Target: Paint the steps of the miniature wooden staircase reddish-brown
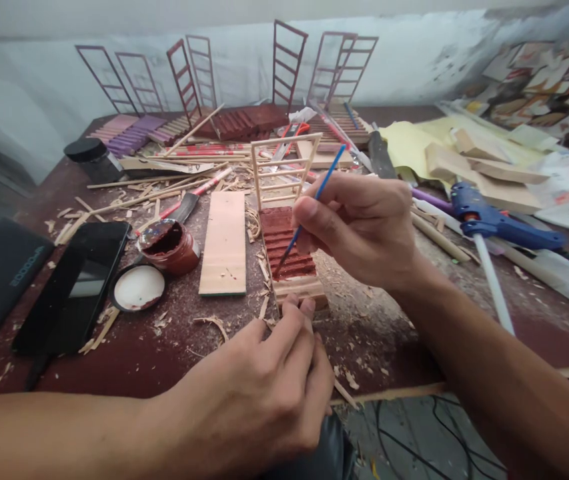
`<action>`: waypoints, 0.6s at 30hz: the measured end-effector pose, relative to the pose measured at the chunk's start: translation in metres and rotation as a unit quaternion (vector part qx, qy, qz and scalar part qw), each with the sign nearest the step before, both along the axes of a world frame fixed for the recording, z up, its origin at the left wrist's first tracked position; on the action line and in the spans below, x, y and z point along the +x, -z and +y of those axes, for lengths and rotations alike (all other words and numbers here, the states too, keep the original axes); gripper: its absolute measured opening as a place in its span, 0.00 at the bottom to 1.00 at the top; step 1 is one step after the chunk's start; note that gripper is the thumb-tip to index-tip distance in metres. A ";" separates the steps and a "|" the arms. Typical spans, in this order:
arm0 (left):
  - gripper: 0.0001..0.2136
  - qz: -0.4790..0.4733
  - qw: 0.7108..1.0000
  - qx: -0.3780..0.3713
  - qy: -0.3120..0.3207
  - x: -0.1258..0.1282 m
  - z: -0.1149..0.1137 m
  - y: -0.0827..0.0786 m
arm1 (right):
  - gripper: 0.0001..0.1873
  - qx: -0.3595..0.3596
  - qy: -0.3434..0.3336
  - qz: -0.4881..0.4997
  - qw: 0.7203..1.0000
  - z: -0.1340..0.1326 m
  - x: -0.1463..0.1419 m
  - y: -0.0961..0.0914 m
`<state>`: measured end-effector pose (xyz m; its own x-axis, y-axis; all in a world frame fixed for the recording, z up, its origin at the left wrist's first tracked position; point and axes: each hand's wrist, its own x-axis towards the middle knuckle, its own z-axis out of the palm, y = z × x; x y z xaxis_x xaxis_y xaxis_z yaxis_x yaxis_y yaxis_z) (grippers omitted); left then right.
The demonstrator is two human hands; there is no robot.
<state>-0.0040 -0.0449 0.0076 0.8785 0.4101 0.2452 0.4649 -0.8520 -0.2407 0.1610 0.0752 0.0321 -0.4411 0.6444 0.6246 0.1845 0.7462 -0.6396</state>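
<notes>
At nine o'clock from the small ridged wooden model [279, 225], set centrally on the table, are ranged a black rectangular smartphone [71, 293], an open glass jar of red-brown paint [179, 259] and a pale flat wooden board [222, 247]; paint could be marred by loose pale wood shavings [253, 227]. At six, its unpainted near end is steadied by the left hand [274, 380], fingers pressed together. Painting appears under way: a thin blue-handled brush [331, 171] is pinched by the right hand [364, 227]; light, controlled strokes seem called for. At three, a blue plastic glue gun [509, 228] is left well apart.

Soft, muted light, pale glare on the phone [74, 288], blurry edges.
</notes>
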 end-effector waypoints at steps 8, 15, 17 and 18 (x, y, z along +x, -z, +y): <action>0.18 -0.001 1.000 -0.014 0.000 0.001 -0.001 0.001 | 0.21 -0.061 0.004 0.021 0.998 0.000 -0.005 0.000; 0.17 0.001 1.000 -0.016 0.005 0.001 -0.001 -0.002 | 0.18 -0.079 0.023 0.073 0.994 0.001 -0.004 0.004; 0.17 0.001 1.000 -0.016 0.004 0.001 -0.001 -0.002 | 0.18 -0.074 0.024 0.062 0.995 0.002 -0.004 0.004; 0.17 0.000 1.000 -0.016 0.005 0.001 0.000 -0.001 | 0.18 -0.072 0.021 0.052 0.996 0.001 -0.003 0.004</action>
